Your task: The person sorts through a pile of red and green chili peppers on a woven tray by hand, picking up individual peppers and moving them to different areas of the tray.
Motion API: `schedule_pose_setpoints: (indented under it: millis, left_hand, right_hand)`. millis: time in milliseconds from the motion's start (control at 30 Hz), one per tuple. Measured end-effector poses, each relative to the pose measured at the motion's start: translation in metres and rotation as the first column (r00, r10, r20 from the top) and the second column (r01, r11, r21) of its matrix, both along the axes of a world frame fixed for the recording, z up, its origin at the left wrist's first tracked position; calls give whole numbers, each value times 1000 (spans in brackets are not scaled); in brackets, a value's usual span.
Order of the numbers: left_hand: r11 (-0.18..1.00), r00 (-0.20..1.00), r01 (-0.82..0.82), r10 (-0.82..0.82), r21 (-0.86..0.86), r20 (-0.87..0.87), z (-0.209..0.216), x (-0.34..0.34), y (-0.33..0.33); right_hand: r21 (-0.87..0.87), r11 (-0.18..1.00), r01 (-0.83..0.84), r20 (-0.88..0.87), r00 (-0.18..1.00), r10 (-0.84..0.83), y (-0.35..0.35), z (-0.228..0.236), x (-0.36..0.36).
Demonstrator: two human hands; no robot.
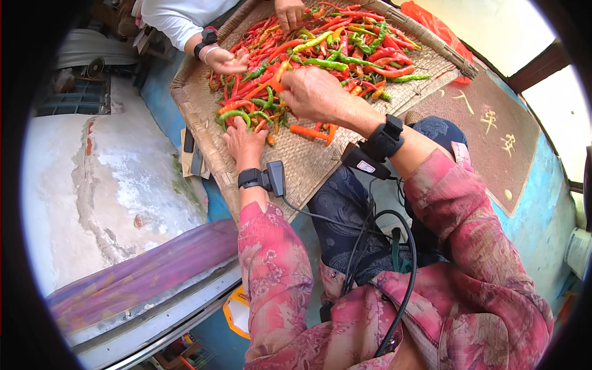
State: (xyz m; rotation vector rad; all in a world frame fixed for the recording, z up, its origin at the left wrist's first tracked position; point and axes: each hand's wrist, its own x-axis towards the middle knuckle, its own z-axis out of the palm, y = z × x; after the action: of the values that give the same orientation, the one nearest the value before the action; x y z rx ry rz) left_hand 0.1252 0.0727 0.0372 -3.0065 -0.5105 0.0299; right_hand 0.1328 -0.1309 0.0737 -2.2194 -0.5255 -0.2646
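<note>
Long, slim, glossy chilli peppers [320, 46] in red, orange and green lie heaped across the middle of the woven tray [308, 163], where the left hand [243, 143] rests flat among them and the right hand [314, 92] pinches an orange chilli [266, 84].

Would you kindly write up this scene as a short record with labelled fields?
Setting: woven tray resting across the person's lap
Contents: pile of red, green and orange chili peppers
Left hand: resting on the peppers at the tray's near edge
Right hand: pinching an orange pepper from the pile
Wrists: black strap-on devices with cables
Other person: two hands in the peppers at the far side
Surroundings: blue floor, brown mat
</note>
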Motion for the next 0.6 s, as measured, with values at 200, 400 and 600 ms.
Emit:
schedule_pose_setpoints:
  millis: [200, 400, 600]
  left_hand:
    - [948, 959, 275, -283, 160, 25, -14, 0, 9]
    - [958, 951, 285, -280, -22, 130, -11, -31, -29]
    - [915, 912, 360, -305, -183, 273, -15, -70, -32]
  right_hand:
    - [49, 997, 66, 109, 992, -71, -7, 9, 8]
    - [-56, 996, -73, 126, 989, 79, -6, -1, -1]
    - [-241, 943, -230, -22, 973, 232, -3, 0, -13]
